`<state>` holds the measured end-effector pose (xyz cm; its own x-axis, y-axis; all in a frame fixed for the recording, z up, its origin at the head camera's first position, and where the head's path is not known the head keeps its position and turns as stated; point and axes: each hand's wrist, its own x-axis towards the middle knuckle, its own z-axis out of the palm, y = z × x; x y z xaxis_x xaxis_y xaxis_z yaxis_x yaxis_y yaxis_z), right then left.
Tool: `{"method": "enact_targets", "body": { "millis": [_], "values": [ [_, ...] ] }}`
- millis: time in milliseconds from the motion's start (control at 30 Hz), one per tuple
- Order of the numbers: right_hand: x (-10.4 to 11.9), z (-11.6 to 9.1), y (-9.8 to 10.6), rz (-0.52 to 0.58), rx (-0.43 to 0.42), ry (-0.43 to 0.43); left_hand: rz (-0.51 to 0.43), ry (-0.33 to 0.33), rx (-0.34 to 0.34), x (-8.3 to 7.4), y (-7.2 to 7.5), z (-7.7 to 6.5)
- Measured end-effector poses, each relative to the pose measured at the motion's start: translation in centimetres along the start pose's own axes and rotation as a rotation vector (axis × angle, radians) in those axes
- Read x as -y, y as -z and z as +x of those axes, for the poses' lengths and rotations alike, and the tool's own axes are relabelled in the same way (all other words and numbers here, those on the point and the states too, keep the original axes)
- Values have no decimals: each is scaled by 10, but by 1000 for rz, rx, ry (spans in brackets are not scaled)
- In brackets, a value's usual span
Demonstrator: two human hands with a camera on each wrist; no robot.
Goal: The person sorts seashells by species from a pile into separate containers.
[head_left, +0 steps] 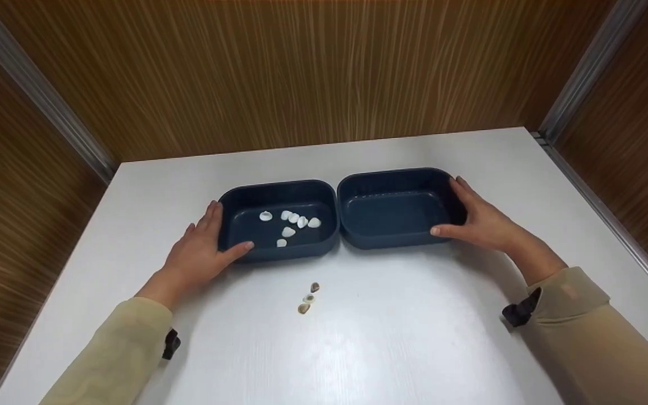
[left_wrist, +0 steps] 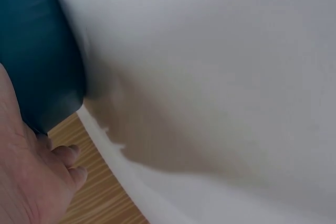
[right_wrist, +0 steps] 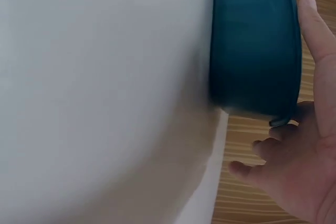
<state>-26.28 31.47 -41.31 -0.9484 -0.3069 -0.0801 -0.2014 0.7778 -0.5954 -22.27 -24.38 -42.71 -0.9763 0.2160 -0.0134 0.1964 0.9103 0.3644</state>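
Observation:
Two dark blue rectangular containers stand side by side on the white table. Inside the left container (head_left: 245, 228) lie several small white seashells (head_left: 288, 232); the right container (head_left: 394, 216) shows only its bare floor. My left hand (head_left: 197, 256) rests against the left container's outer end, with straight fingers along that end and the thumb at the front rim. At the far end of the right container, my right hand (head_left: 487, 222) touches its outer corner, thumb and fingers spread. Both wrist views show the container walls beside loosely extended fingers.
Three small brownish shells (head_left: 304, 308) lie in a short row on the table (head_left: 391, 343), in front of the left container. Wood-grain panels (head_left: 324, 73) enclose the table at the back and sides.

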Motion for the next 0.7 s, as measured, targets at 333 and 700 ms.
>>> {"method": "enact_targets", "body": {
  "millis": [333, 700],
  "values": [
    [-6, 1, -7, 76, -13, 10, -23, 19, -8, -1, -2, -1],
    [-7, 5, -13, 158, -23, 32, -34, 38, -25, 4, -1, -4]
  ]
}}
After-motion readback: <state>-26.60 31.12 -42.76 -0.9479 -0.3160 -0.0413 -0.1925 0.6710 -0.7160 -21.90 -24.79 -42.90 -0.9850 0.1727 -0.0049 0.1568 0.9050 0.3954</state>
